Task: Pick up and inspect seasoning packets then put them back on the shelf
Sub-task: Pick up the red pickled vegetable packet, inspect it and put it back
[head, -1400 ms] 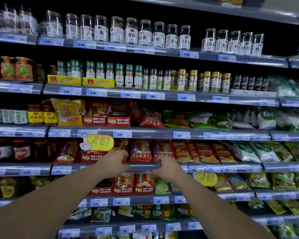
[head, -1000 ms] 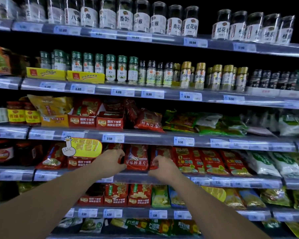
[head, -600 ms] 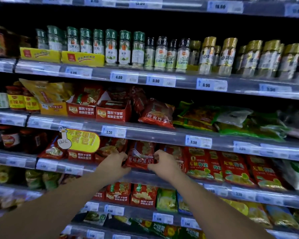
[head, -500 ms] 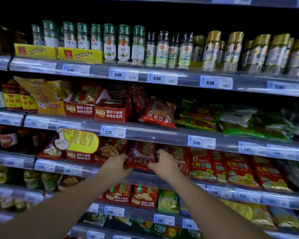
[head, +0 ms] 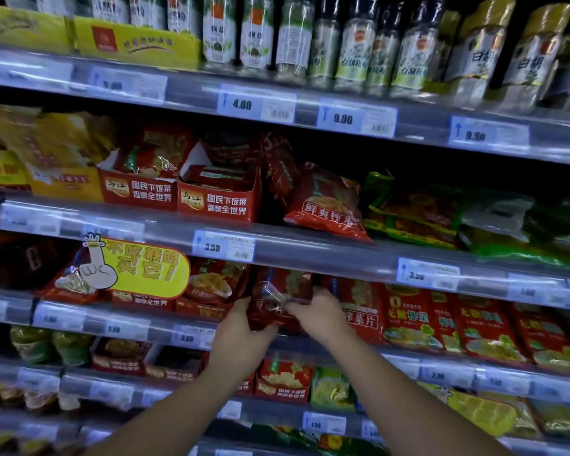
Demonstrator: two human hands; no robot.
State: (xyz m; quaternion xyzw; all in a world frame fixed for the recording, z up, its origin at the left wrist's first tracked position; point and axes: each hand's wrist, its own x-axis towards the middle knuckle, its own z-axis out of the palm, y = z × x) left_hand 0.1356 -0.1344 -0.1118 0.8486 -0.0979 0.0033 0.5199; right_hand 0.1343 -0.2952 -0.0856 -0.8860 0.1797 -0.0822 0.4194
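Glossy red crinkled packet (head: 278, 299), seemingly foil, pinched by left hand (head: 242, 337) and right hand (head: 320, 315).

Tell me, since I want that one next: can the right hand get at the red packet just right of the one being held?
Probably yes: the right hand is beside that red packet, whose front faces out uncovered.

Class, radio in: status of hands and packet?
Left hand and right hand both gripping red packet. Packet at shelf front. Nothing blocking.

Two hands (head: 244, 337) (head: 320, 315), one yellow promo sign (head: 142, 268), two red display boxes (head: 219, 200) (head: 139, 192), four shelf rails (head: 310, 248) in view.
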